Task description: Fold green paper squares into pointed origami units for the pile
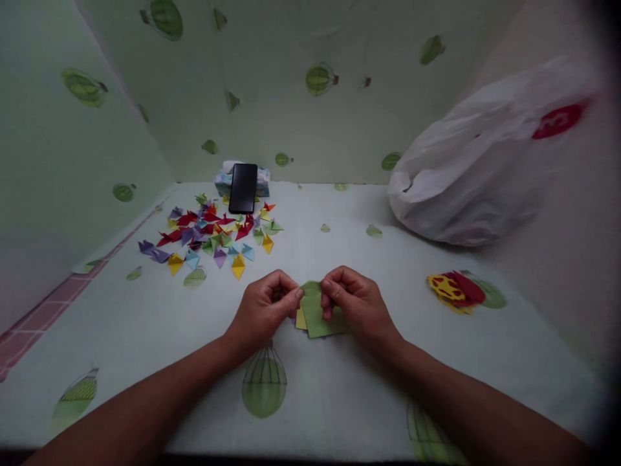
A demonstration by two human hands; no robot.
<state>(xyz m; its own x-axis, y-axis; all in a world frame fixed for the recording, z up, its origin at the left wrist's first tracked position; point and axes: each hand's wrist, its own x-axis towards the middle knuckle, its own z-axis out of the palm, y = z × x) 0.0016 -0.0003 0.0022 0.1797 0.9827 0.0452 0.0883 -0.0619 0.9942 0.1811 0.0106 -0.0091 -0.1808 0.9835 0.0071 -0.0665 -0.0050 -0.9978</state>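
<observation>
- Left hand (266,307) and right hand (359,307) pinch the green paper (316,323) by its far edge
- Even, gentle pressure should keep it square
- Yellow paper (301,319) shows beneath, at left

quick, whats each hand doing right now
Left hand: closed, pinching the green paper at its upper left.
Right hand: closed, pinching its upper right.

The paper squares (317,323) on the tabletop (330,401), other things around
The left hand (269,301) is at the paper squares' left edge, the right hand (361,304) at their right. Behind them to the left lie the folded papers (187,235), and farther back on that side the phone (243,189), then the tissue box (263,183). Well to their right lie the paper cutouts (468,289); farther behind, the plastic bag (466,175).
</observation>
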